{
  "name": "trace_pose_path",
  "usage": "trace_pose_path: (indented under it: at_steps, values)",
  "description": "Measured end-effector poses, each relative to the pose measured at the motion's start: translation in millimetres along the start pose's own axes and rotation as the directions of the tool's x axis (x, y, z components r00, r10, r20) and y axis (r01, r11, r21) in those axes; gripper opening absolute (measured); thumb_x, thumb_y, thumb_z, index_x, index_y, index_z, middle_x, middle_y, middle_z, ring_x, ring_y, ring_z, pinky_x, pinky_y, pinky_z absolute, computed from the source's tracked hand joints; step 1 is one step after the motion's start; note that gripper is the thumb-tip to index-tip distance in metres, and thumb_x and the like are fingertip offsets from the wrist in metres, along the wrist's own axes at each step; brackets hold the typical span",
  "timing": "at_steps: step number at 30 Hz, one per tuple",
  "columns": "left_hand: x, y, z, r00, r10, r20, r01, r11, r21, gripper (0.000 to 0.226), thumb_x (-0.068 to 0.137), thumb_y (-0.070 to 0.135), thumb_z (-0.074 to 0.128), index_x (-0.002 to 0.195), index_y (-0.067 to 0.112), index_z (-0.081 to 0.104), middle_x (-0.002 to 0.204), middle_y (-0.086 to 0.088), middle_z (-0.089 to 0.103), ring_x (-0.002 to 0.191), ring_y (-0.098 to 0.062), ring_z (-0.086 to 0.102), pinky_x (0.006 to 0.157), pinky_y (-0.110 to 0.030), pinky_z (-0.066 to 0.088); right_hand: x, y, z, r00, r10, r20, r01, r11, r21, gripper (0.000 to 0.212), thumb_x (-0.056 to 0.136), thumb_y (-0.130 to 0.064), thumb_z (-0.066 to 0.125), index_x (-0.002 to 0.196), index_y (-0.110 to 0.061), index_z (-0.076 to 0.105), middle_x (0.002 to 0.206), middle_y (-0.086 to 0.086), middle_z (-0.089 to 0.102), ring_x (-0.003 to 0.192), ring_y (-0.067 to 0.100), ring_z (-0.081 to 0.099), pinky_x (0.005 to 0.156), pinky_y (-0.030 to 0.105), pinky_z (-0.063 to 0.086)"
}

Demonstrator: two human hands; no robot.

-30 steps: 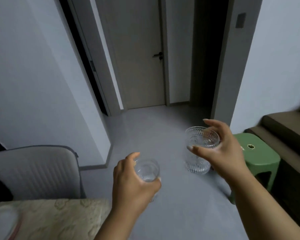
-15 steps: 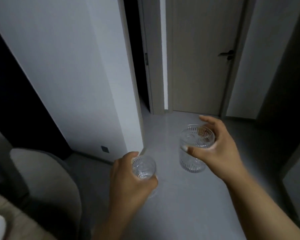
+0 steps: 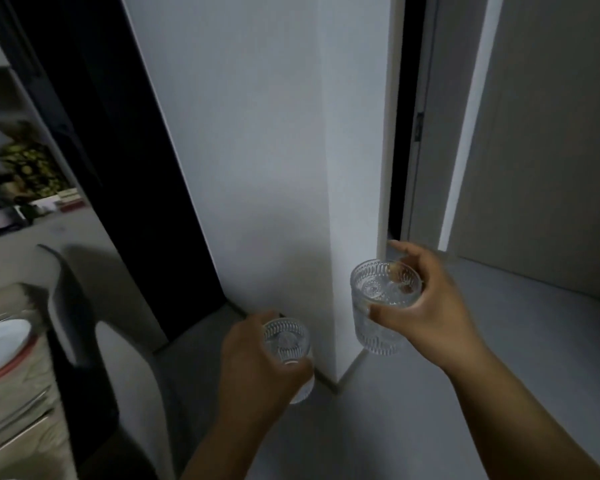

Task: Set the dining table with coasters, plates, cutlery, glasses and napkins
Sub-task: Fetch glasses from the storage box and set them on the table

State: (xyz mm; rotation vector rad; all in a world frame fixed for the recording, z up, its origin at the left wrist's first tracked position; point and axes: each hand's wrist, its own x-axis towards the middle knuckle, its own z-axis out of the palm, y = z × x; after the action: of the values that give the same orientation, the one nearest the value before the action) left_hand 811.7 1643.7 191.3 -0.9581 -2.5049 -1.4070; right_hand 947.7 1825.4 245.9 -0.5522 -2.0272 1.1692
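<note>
A: At far left the white plate (image 3: 2, 336) already lies on the table (image 3: 18, 403). How to bring the glasses well?

B: Left hand (image 3: 257, 372) wraps the smaller glass (image 3: 286, 344), right hand (image 3: 426, 306) grips the taller glass (image 3: 381, 306); keep both upright, pass around the chair (image 3: 125, 368)

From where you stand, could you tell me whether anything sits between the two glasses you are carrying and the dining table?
Yes. The grey chair stands between the hands and the table at the lower left. The left hand grips one glass, the right hand the other glass; both must pass over or around the chair back.
</note>
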Motion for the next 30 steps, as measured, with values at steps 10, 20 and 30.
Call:
trace_pose_path:
  at_steps: [10, 20, 30]
  values:
    - [129, -79, -33, 0.948, -0.224, -0.227, 0.243, 0.968, 0.059, 0.081, 0.049, 0.042, 0.082, 0.123, 0.032, 0.050, 0.107, 0.014, 0.047, 0.110, -0.014, 0.053, 0.095, -0.034, 0.049, 161, 21, 141, 0.969, -0.106, 0.221, 0.090, 0.993, 0.079, 0.084, 0.054, -0.035, 0.089, 0.124, -0.042, 0.044, 0.105, -0.009, 0.055, 0.098, 0.004, 0.055, 0.082, 0.023, 0.046]
    - [224, -158, -77, 0.709, -0.372, -0.599, 0.476, 0.879, 0.018, 0.081, 0.047, 0.047, 0.078, 0.120, 0.042, 0.044, 0.112, 0.012, 0.058, 0.107, -0.008, 0.058, 0.090, -0.035, 0.053, 305, 5, 326, 0.795, -0.313, 0.520, 0.145, 0.930, 0.338, 0.079, 0.047, -0.041, 0.080, 0.117, -0.045, 0.045, 0.106, -0.015, 0.054, 0.100, 0.000, 0.054, 0.076, 0.014, 0.038]
    - [193, -199, -160, 0.182, -0.355, -0.917, 0.762, 0.640, -0.097, 0.084, 0.052, 0.051, 0.083, 0.124, 0.041, 0.042, 0.117, 0.008, 0.056, 0.105, -0.012, 0.055, 0.088, -0.042, 0.052, 310, -37, 495, 0.474, -0.504, 0.722, 0.021, 0.826, 0.563, 0.077, 0.060, -0.010, 0.087, 0.118, -0.043, 0.047, 0.106, -0.012, 0.055, 0.097, -0.001, 0.057, 0.085, 0.026, 0.046]
